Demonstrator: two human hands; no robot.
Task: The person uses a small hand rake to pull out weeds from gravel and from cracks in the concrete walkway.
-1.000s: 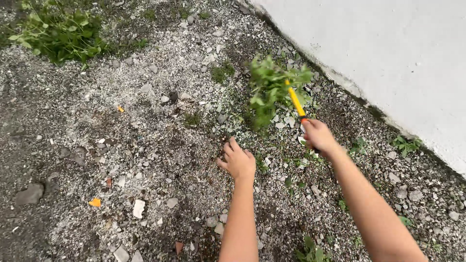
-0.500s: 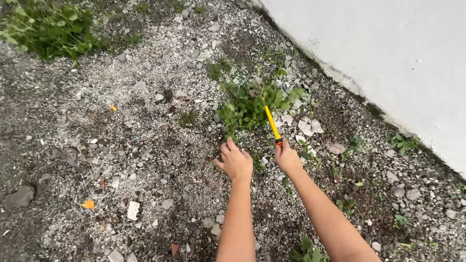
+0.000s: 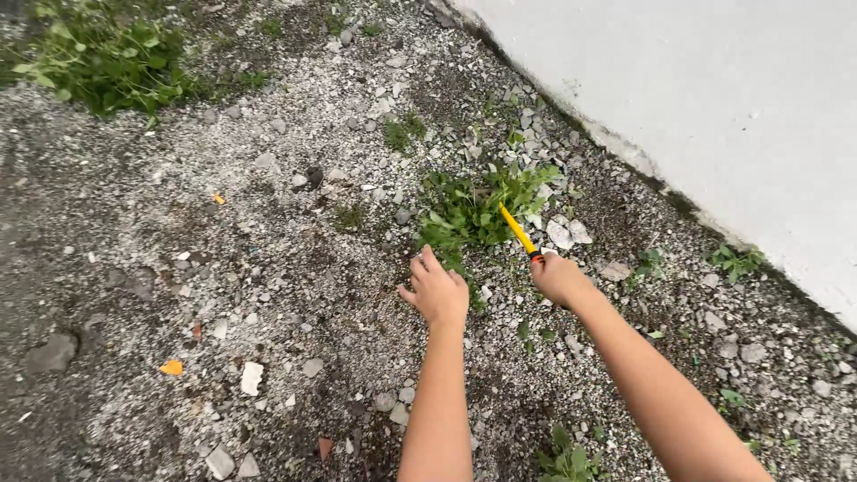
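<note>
While the right hand [image 3: 558, 278] is closed around a yellow-handled tool [image 3: 519, 233] whose tip is buried in the green weed [image 3: 478, 207], the left hand [image 3: 437, 293] is held open, fingers loosely spread, just below that weed on the gravel [image 3: 268, 223].

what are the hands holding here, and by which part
The right hand grips a yellow-shafted tool by its handle end; its tip sits in the weed clump. The left hand holds nothing.

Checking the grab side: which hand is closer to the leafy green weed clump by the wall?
Left. The left hand, fingers spread, sits at the leafy green weed clump's lower-left edge. The right hand grips a yellow-handled tool reaching into the clump from below right.
</note>
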